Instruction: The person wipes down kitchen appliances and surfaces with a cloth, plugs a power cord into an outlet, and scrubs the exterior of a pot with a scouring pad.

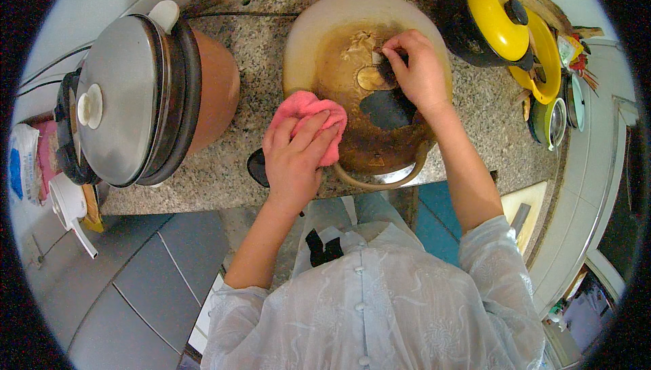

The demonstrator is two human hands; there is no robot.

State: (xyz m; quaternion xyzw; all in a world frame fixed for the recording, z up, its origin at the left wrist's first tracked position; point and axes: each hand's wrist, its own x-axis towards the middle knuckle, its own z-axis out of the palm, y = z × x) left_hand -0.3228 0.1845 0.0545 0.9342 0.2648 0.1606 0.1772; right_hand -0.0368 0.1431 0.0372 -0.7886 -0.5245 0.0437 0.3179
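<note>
A rounded electric appliance, apparently a rice cooker (325, 19), stands in front of me with its pale lid stained brown and yellow. On its lid are a dark panel (387, 110) and an oval button (375, 78); a curved carrying handle (376, 185) hangs at its front edge. My left hand (297, 161) presses a bunched pink cloth (310, 108) against the lid's front left side. Above the lid's middle, my right hand (419, 67) brings thumb and forefinger together beside the button. Whether they pinch something small is unclear, and the other fingers hide the surface there.
Left of the appliance stands a large cooker with a metal lid (122, 100). A yellow-lidded dark pot (493, 19) is at the back right, near a yellow basin (546, 60) and a green bowl (546, 123). A black cord (239, 14) crosses the speckled stone counter (254, 55).
</note>
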